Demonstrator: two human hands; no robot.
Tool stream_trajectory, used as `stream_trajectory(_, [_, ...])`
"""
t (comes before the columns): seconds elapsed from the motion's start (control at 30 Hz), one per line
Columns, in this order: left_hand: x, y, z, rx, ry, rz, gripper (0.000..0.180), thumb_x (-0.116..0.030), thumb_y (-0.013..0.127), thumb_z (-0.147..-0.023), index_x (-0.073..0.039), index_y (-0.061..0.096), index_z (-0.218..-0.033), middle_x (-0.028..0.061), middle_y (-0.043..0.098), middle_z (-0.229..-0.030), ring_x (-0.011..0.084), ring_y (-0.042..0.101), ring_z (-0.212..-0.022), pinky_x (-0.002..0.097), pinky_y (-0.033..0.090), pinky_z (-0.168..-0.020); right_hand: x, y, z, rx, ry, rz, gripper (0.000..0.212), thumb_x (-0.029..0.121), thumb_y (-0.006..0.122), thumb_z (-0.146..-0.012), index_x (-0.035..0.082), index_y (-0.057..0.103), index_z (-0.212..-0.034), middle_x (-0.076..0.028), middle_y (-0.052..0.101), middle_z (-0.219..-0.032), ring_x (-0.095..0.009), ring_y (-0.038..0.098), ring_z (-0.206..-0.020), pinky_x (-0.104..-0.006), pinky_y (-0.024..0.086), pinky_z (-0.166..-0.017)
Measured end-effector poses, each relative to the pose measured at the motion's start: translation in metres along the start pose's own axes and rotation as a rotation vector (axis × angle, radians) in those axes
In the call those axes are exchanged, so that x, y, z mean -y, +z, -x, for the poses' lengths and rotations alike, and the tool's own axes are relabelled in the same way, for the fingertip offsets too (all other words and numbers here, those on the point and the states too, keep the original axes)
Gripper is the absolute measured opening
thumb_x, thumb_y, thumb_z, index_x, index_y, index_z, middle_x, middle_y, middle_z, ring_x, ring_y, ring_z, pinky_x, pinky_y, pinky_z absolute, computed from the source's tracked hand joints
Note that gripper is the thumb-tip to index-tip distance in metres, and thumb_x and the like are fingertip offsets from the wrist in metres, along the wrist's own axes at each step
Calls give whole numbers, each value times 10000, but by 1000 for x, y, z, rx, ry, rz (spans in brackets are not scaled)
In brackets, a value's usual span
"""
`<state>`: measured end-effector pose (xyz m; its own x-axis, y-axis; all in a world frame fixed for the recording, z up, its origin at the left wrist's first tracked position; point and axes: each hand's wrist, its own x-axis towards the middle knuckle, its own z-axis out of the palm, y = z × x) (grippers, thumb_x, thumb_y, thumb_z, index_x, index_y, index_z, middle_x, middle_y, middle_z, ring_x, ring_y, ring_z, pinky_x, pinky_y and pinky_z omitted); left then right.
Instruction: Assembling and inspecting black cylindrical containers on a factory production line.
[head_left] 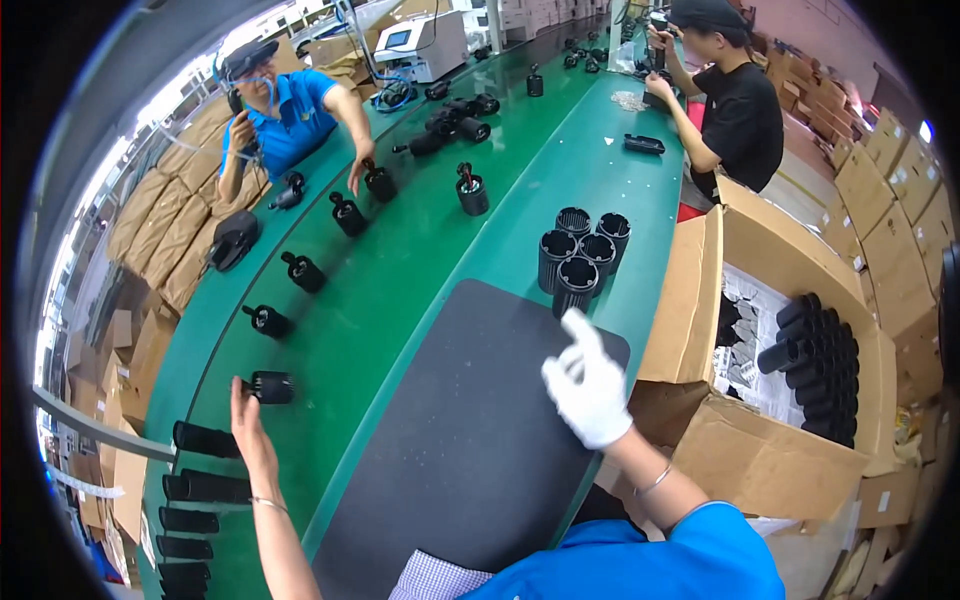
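Note:
My bare left hand point(254, 438) is over the green belt with its fingers stretched out. The fingertips are beside a black cylindrical part point(273, 387) with a small top piece; contact is hard to make out. My right hand point(588, 390), in a white glove, is above the dark grey mat point(450, 400) with its fingers apart. Its index finger points at the nearest black hollow cylinder point(576, 283) of a small upright cluster; whether it touches is unclear. More parts with top pieces, such as one black cylinder point(303, 272), stand in a row along the belt.
An open cardboard box point(705, 300) at the right holds stacked black cylinders point(825, 370). Several black tubes point(205, 440) lie along the left edge. Across the belt, a person in blue point(300, 115) reaches to a part. Another person in black point(740, 110) works at the far right.

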<state>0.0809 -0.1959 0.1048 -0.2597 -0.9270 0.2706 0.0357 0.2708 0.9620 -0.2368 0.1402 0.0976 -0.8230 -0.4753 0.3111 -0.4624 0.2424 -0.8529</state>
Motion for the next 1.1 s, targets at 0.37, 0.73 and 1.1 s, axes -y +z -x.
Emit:
stream_trajectory(0.37, [-23,49,159,322,16,-84,686,-191,687,-784,-14,412,-1387,153,414,-1395,291,387,-1307,401,289,-1097,-4,-13,-36,6,-264,704,451,368,683,-725,71,571,-1045,-93,587,-834,-282,576,-674,-364,479,-610])
stream_trajectory(0.73, [-12,74,174,142,103,-255,1176,-198,825,-678,-116,-28,-1483,181,337,-1422,340,382,-1298,430,270,-1116,-1,41,19,318,-46,56,718,240,734,-668,73,437,-1301,-163,614,-1072,-308,639,-899,-369,513,-792])
stream_trajectory(1.1, [-34,80,173,392,-194,-256,858,-201,837,-675,-99,343,-1370,150,516,-1237,286,539,-1125,385,410,-997,37,6,33,609,27,-148,651,192,728,-688,68,464,-1270,-172,551,-1201,-314,626,-946,-363,513,-834])
